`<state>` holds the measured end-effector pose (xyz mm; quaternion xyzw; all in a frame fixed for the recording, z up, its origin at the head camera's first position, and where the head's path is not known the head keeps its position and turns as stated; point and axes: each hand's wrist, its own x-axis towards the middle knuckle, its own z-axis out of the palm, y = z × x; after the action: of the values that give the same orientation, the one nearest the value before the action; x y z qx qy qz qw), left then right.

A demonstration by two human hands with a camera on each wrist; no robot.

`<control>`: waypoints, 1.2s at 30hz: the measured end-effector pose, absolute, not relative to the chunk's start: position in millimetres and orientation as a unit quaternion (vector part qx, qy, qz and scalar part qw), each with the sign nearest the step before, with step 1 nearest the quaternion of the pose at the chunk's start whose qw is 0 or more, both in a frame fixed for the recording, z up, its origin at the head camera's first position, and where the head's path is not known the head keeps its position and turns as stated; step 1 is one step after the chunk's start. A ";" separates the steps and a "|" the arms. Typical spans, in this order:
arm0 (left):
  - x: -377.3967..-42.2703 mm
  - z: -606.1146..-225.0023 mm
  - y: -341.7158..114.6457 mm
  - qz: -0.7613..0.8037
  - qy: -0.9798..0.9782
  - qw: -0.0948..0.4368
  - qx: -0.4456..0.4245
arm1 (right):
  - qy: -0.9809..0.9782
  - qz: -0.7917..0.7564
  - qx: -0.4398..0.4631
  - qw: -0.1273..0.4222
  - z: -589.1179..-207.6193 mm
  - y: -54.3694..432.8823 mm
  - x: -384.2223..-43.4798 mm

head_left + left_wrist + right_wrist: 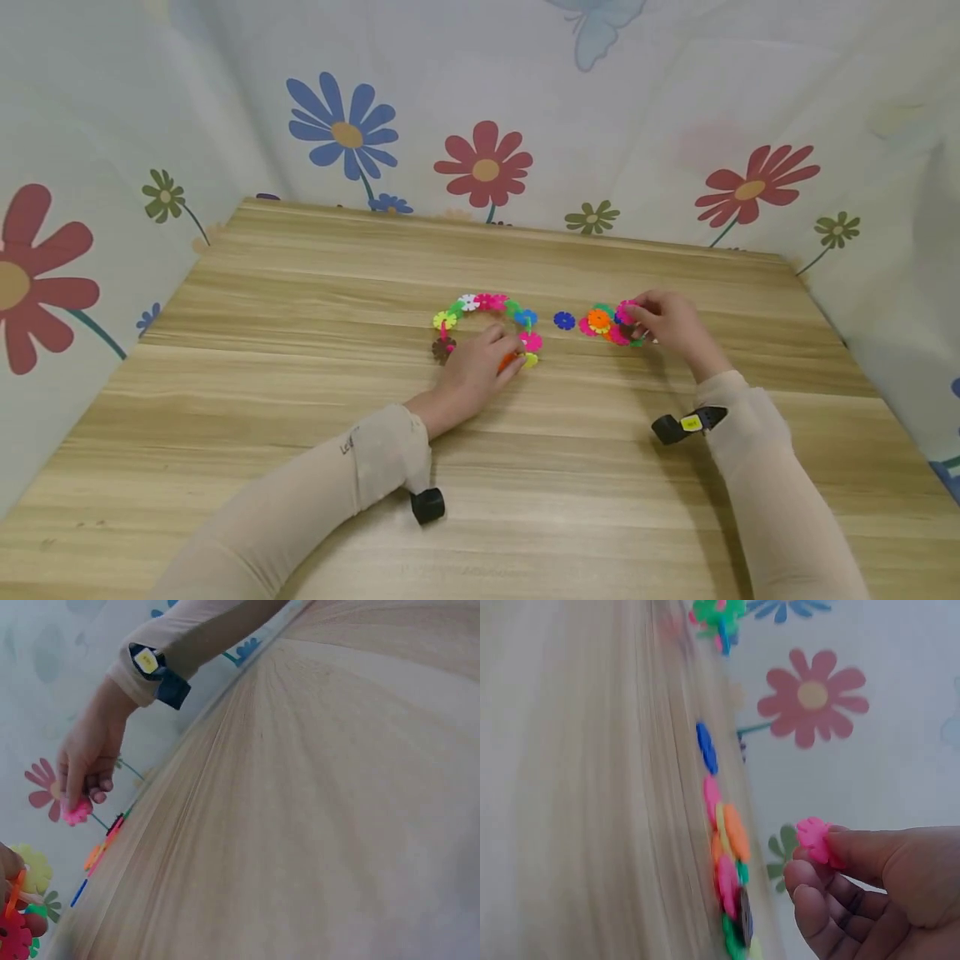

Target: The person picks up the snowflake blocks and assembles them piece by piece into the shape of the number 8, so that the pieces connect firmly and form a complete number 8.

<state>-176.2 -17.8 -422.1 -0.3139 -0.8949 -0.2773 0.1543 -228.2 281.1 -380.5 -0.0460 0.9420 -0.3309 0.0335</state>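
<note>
Notched plastic flower discs are joined into a ring (485, 302) of many colours on the table. My left hand (474, 372) lies over the ring's near side, its fingers gripping it near an orange disc (507, 361). At the left wrist view's edge, those fingers (9, 864) show around an orange and a yellow disc (36, 870). My right hand (670, 323) pinches a pink flower disc (814, 840) between thumb and fingers, raised over the right end of a small pile of loose discs (599, 320).
A single blue disc (564, 321) lies flat between the ring and the pile. The wooden table (525, 517) meets a flower-printed cloth (637, 125) at the back and sides. Black wrist cameras (428, 506) hang from both sleeves, close above the tabletop.
</note>
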 end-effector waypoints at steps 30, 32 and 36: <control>-177.4 -424.2 -17.2 -0.280 -0.885 0.164 -0.334 | 0.791 -0.585 -0.102 0.150 -413.3 187.2 -169.5; -177.1 -424.5 -17.1 -0.284 -0.882 0.168 -0.336 | 0.773 -0.607 -0.089 0.162 -414.8 185.0 -168.0; -174.6 -425.1 -17.4 -0.301 -0.879 0.165 -0.331 | 0.754 -0.629 -0.079 0.174 -418.0 180.4 -166.1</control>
<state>-174.6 -17.4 -425.1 -0.3312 -0.8787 -0.3013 0.1653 -166.1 180.4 -418.0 -0.0787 0.7538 -0.6288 0.1739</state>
